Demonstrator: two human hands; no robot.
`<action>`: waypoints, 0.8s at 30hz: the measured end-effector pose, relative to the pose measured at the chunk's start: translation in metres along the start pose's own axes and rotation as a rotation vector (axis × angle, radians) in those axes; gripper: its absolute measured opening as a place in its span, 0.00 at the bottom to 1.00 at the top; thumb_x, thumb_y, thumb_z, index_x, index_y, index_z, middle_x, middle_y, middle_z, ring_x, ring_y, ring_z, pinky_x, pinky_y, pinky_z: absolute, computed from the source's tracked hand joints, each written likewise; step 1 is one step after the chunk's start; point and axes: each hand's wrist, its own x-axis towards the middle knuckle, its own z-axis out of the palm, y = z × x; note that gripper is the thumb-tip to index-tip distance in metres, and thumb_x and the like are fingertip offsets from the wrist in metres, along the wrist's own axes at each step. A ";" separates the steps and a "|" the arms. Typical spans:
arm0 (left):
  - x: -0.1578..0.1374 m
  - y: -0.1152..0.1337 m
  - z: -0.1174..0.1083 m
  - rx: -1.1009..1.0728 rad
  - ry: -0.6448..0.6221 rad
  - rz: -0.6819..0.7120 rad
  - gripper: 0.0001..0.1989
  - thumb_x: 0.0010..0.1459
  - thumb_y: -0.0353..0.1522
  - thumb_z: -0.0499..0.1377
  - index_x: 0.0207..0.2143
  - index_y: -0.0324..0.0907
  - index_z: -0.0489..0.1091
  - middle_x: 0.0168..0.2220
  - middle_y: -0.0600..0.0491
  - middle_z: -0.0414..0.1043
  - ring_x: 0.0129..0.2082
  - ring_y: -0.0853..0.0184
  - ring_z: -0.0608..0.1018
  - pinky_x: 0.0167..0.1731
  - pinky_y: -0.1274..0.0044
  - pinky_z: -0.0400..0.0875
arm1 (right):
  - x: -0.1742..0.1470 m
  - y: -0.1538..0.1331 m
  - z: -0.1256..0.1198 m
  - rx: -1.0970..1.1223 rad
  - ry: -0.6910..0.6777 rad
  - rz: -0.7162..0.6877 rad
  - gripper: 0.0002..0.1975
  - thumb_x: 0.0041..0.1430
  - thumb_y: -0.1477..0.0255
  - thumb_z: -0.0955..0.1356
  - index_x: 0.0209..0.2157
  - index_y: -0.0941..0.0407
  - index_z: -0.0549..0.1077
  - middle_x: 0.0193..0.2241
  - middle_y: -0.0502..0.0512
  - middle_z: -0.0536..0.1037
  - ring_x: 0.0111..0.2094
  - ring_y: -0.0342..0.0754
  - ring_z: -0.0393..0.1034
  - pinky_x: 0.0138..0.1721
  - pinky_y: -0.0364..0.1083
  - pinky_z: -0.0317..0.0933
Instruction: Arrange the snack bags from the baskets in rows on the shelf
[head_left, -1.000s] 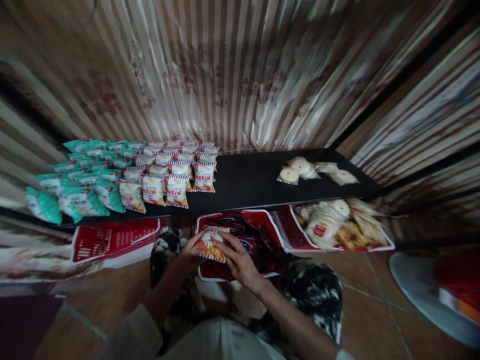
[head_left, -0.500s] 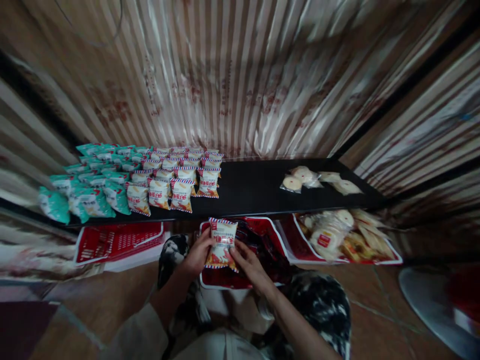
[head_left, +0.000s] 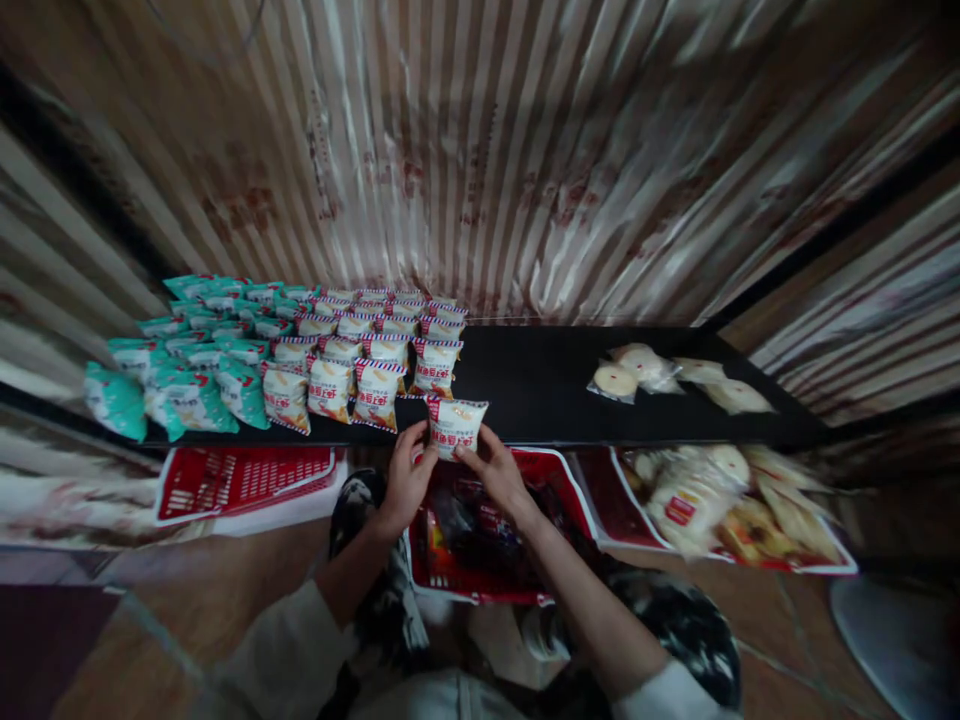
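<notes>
Between my two hands is a white snack bag with red lettering and a striped top edge. My left hand grips its left side, and my right hand grips its right side. The bag is at the front edge of the black shelf. Just behind it and to the left, rows of matching white snack bags stand upright on the shelf. Below my hands is a red basket with dark packets in it.
Teal snack bags fill the shelf's left end. Round items in clear packets lie toward its right. An overturned-looking red basket sits below left. Another red basket at right holds packaged food. Striped sheeting hangs behind.
Both hands have lifted the snack bag forward from above the basket to the shelf's front edge. The whole view has shifted slightly, and more of the basket's dark packets show.
</notes>
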 end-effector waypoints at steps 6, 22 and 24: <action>0.009 -0.005 -0.002 0.177 -0.008 0.176 0.22 0.51 0.29 0.57 0.50 0.45 0.68 0.60 0.47 0.58 0.58 0.58 0.65 0.47 0.71 0.72 | 0.053 0.013 0.017 -0.204 0.110 -0.127 0.31 0.48 0.61 0.70 0.54 0.55 0.68 0.48 0.57 0.73 0.48 0.54 0.68 0.52 0.53 0.61; 0.032 -0.016 -0.008 0.348 0.033 0.294 0.23 0.48 0.24 0.54 0.48 0.45 0.72 0.58 0.48 0.64 0.59 0.57 0.65 0.59 0.66 0.59 | 0.080 0.024 0.040 -0.264 0.119 -0.163 0.34 0.51 0.62 0.69 0.59 0.53 0.61 0.51 0.57 0.73 0.53 0.55 0.66 0.54 0.53 0.61; 0.032 -0.017 -0.009 0.377 0.023 0.317 0.23 0.49 0.24 0.55 0.49 0.45 0.71 0.58 0.48 0.63 0.59 0.56 0.65 0.60 0.66 0.56 | 0.080 0.025 0.041 -0.228 0.116 -0.156 0.36 0.51 0.62 0.70 0.60 0.53 0.59 0.52 0.57 0.72 0.54 0.55 0.65 0.54 0.53 0.60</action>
